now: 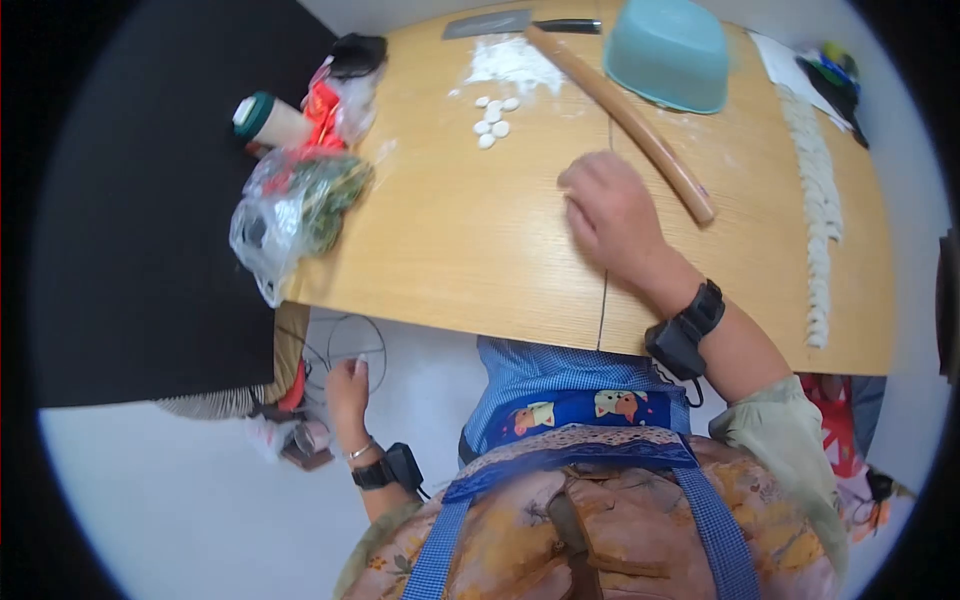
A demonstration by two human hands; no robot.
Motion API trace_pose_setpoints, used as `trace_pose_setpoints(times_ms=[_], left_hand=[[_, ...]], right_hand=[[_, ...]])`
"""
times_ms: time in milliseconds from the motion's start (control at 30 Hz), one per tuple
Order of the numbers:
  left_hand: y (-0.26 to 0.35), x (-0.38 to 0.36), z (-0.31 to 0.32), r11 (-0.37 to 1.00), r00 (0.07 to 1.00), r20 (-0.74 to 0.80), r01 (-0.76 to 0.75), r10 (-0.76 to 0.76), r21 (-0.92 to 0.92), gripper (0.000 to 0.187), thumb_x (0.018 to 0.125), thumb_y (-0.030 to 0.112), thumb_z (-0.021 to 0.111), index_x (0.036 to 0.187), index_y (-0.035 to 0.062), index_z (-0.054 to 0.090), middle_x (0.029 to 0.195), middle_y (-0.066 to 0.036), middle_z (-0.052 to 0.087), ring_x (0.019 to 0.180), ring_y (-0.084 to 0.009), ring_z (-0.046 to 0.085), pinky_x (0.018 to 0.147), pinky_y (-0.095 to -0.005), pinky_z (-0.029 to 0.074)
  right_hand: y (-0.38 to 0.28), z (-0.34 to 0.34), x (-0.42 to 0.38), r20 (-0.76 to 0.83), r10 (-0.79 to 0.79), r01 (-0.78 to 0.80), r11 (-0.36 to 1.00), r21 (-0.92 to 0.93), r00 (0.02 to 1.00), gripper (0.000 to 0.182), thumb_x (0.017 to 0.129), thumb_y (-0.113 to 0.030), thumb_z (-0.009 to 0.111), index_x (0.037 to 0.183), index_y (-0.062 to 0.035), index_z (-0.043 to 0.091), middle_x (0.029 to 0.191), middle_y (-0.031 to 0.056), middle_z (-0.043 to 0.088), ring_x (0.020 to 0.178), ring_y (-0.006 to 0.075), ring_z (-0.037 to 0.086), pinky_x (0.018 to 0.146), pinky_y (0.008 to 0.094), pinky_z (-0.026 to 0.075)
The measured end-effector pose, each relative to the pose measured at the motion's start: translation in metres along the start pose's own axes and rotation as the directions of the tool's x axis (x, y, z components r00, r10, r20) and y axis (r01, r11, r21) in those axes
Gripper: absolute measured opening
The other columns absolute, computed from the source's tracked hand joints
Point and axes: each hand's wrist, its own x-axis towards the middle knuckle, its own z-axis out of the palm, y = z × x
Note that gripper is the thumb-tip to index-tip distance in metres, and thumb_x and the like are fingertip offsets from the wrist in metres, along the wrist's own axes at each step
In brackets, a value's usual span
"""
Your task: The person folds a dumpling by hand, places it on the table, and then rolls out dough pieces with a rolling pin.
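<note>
At centre right of the frame, the right hand [612, 212] is over the wooden table [450, 230], fingers curled in and slightly blurred; whether the palm holds anything cannot be told. The rolling pin [630, 119] lies diagonally just beside it, upper end near the handle of the cleaver [510, 21] at top centre. Left hand [348, 395] at lower left, past the table's front edge, fingers loosely bent; contents likewise cannot be told. Small dough pieces [492, 116] clustered at upper centre, just below a flour patch [515, 62]. Teal basin [668, 55] upper right, near the pin. White dumplings [818, 185] lined up far right.
</note>
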Motion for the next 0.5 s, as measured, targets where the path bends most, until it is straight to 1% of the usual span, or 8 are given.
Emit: trace_pose_setpoints(times_ms=[33, 67, 167, 233, 300, 367, 467, 500], left_hand=[[0.043, 0.0, -0.024, 0.995, 0.999, -0.052, -0.013, 0.008, -0.095, 0.037, 0.099, 0.03, 0.065, 0.112, -0.0045, 0.072, 0.092, -0.021, 0.076, 0.09, -0.0334, 0.075, 0.081, -0.0407, 0.056], [0.081, -0.001, -0.044, 0.968, 0.987, -0.095, -0.15, 0.132, -0.202, 0.033, 0.099, 0.025, 0.065, 0.11, -0.0051, 0.072, 0.09, -0.02, 0.076, 0.088, -0.0302, 0.074, 0.078, -0.0381, 0.056], [0.175, 0.02, -0.065, 0.749, 0.852, -0.242, -0.523, 0.463, -0.408, 0.026, 0.099, 0.018, 0.067, 0.11, -0.0054, 0.069, 0.092, -0.018, 0.075, 0.085, -0.0236, 0.073, 0.076, -0.033, 0.055], [0.235, 0.05, -0.067, 0.618, 0.702, -0.239, -0.707, 0.671, -0.343, 0.027, 0.097, 0.018, 0.069, 0.113, -0.0041, 0.069, 0.103, -0.02, 0.074, 0.091, -0.028, 0.073, 0.081, -0.0356, 0.055], [0.291, 0.083, -0.056, 0.442, 0.46, -0.279, -0.888, 0.843, -0.13, 0.029, 0.096, 0.018, 0.07, 0.117, -0.0021, 0.068, 0.115, -0.021, 0.072, 0.106, -0.0327, 0.069, 0.091, -0.04, 0.053], [0.333, 0.122, -0.034, 0.324, 0.339, -0.212, -0.94, 0.916, -0.105, 0.042, 0.095, 0.024, 0.07, 0.13, 0.0016, 0.064, 0.135, -0.023, 0.064, 0.125, -0.0385, 0.06, 0.103, -0.0443, 0.049], [0.367, 0.167, 0.015, 0.286, 0.268, -0.217, -0.957, 0.939, 0.055, 0.052, 0.098, 0.031, 0.065, 0.142, 0.0036, 0.057, 0.149, -0.023, 0.054, 0.138, -0.0409, 0.049, 0.114, -0.0473, 0.04], [0.372, 0.168, 0.022, 0.28, 0.262, -0.215, -0.959, 0.941, 0.056, 0.052, 0.098, 0.031, 0.065, 0.142, 0.0036, 0.057, 0.149, -0.023, 0.054, 0.138, -0.0409, 0.049, 0.114, -0.0473, 0.04]], right_hand=[[0.007, -0.006, 0.003, -0.103, 0.042, -0.058, 0.985, -0.16, 0.994, 0.02, 0.083, -0.004, 0.067, 0.102, -0.0033, 0.061, 0.103, 0.0146, 0.061, 0.101, 0.0337, 0.058, 0.085, 0.0467, 0.047], [0.013, -0.011, 0.003, -0.204, 0.064, -0.125, 0.944, -0.306, 0.977, 0.025, 0.082, -0.004, 0.068, 0.107, -0.0035, 0.062, 0.107, 0.0142, 0.061, 0.107, 0.0331, 0.058, 0.089, 0.0467, 0.047], [0.036, -0.012, -0.005, -0.232, 0.191, -0.278, 0.854, -0.44, 0.954, 0.04, 0.081, -0.003, 0.07, 0.119, -0.0036, 0.061, 0.114, 0.014, 0.061, 0.116, 0.0326, 0.055, 0.095, 0.0469, 0.044], [0.042, -0.015, -0.007, -0.258, 0.186, -0.296, 0.813, -0.501, 0.948, 0.041, 0.082, -0.003, 0.069, 0.122, -0.0033, 0.06, 0.114, 0.015, 0.061, 0.115, 0.0331, 0.056, 0.095, 0.0464, 0.046], [0.047, -0.015, -0.011, -0.277, 0.187, -0.315, 0.771, -0.553, 0.943, 0.042, 0.084, -0.003, 0.068, 0.125, -0.003, 0.058, 0.114, 0.0161, 0.061, 0.114, 0.0336, 0.058, 0.094, 0.0458, 0.047], [0.054, -0.014, -0.012, -0.261, 0.266, -0.371, 0.73, -0.574, 0.928, 0.04, 0.088, -0.002, 0.064, 0.128, -0.0025, 0.056, 0.111, 0.0171, 0.061, 0.106, 0.0334, 0.061, 0.087, 0.0448, 0.051], [0.047, -0.029, -0.006, -0.137, 0.469, -0.452, 0.668, -0.591, 0.872, 0.038, 0.092, -0.001, 0.06, 0.13, -0.002, 0.055, 0.106, 0.0167, 0.062, 0.1, 0.0327, 0.063, 0.08, 0.0445, 0.053], [0.049, -0.031, -0.006, -0.143, 0.472, -0.458, 0.664, -0.591, 0.87, 0.038, 0.092, -0.001, 0.06, 0.13, -0.002, 0.055, 0.106, 0.0167, 0.062, 0.1, 0.0327, 0.063, 0.08, 0.0445, 0.053]])
